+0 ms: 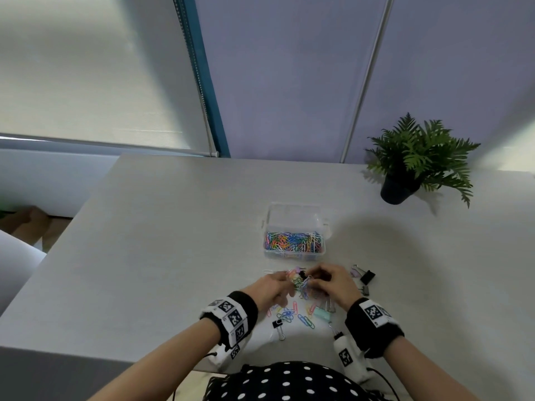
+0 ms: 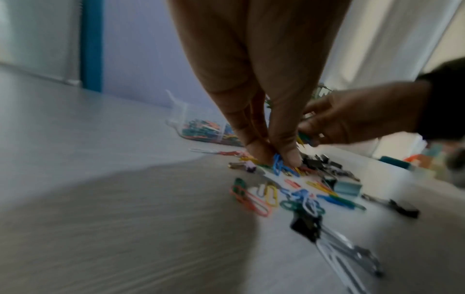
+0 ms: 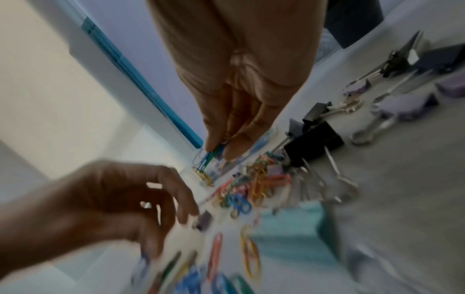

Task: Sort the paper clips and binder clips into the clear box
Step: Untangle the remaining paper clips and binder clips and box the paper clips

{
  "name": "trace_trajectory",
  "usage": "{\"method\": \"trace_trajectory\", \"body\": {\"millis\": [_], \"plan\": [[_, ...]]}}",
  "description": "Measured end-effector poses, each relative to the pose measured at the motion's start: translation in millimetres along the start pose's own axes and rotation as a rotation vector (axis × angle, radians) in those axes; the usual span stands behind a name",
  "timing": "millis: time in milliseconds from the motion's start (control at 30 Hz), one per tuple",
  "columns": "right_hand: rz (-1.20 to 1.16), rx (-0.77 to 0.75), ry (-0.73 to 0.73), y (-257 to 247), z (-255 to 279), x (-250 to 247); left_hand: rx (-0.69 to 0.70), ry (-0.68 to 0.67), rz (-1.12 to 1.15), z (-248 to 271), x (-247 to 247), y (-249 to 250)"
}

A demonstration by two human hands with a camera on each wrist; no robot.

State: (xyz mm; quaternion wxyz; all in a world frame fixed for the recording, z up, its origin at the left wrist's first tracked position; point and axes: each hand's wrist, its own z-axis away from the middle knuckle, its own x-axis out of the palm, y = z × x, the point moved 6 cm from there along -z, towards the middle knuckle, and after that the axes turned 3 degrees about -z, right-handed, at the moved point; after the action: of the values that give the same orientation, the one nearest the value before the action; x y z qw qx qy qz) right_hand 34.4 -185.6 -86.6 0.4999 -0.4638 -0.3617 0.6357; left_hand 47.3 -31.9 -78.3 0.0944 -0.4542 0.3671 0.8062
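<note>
Both hands pinch tangled paper clips [image 1: 302,285] on the table [image 1: 173,227] just short of the clear box [image 1: 294,235], left hand [image 1: 272,287] and right hand [image 1: 333,282] seemingly each gripping a few; light, slippery wire best lifted in bunches.

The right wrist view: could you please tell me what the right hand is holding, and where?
The right hand pinches thin blue and green wire paper clips by their upper ends.

Black wristbands [image 1: 243,316], white tag-marked cameras, polka-dot top [image 1: 289,383].
</note>
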Motion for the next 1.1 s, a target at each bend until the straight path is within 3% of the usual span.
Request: {"method": "trace_trajectory", "body": {"millis": [133,233,400,667,900,1000,1100], "plan": [[-0.126,-0.043,0.077,-26.0,-16.4,-17.3,0.123,-0.111,-0.140,0.0,26.4,6.2],[-0.224,-0.097,0.174,-52.3,-33.0,-33.1,0.142,-0.122,-0.280,1.0,32.9,8.4],[-0.139,-0.133,0.259,-77.7,-58.2,-40.6,0.094,-0.122,-0.356,3.4,36.0,16.1],[0.436,-0.248,0.106,-82.6,-34.1,-10.1,0.028,-0.175,-0.134,-5.5,26.6,-0.4],[1.055,-0.298,-0.308,-20.9,31.1,37.1,-0.009,-0.030,0.034,-8.1,-11.4,-17.9],[1.235,-0.243,-0.290,-2.3,41.3,43.6,-0.032,0.030,0.082,-14.8,-39.4,-22.2],[1.201,-0.208,-0.293,3.3,42.6,46.0,-0.055,0.086,0.085,-29.3,-68.8,-23.2]]}}
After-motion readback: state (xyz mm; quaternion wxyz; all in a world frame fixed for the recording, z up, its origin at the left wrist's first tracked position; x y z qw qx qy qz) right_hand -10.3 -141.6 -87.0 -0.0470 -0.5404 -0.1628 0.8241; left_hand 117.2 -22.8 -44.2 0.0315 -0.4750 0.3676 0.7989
